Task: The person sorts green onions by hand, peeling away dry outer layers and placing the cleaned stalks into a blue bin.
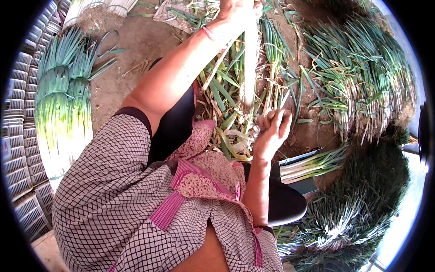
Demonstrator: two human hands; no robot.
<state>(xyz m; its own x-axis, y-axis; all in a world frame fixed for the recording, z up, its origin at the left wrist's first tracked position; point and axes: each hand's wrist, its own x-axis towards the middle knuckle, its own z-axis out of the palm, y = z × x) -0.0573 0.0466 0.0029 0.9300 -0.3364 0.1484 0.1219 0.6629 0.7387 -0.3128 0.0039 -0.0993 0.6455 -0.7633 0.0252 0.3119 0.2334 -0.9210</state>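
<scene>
My left hand [236, 8] is up at the top edge of the head view, closed around the upper part of a long green onion [250, 63]. Its thick white stalk hangs almost straight down, and the root end is close to my right hand. My right hand [273, 129] is in the middle, fingers curled in and pressed together. Whatever it may hold is hidden by the fingers. Below both hands lies a litter of stripped onion leaves [229, 118], green and yellowed. More loose green onions [273, 45] lie just right of the held one.
Tied bundles of green onions [65, 99] lie at left, beside stacked plastic crates [22, 149]. A large heap of untrimmed onions [362, 72] is at right, with dark green tops [362, 195] below it. Several peeled onions [312, 165] lie by my right knee.
</scene>
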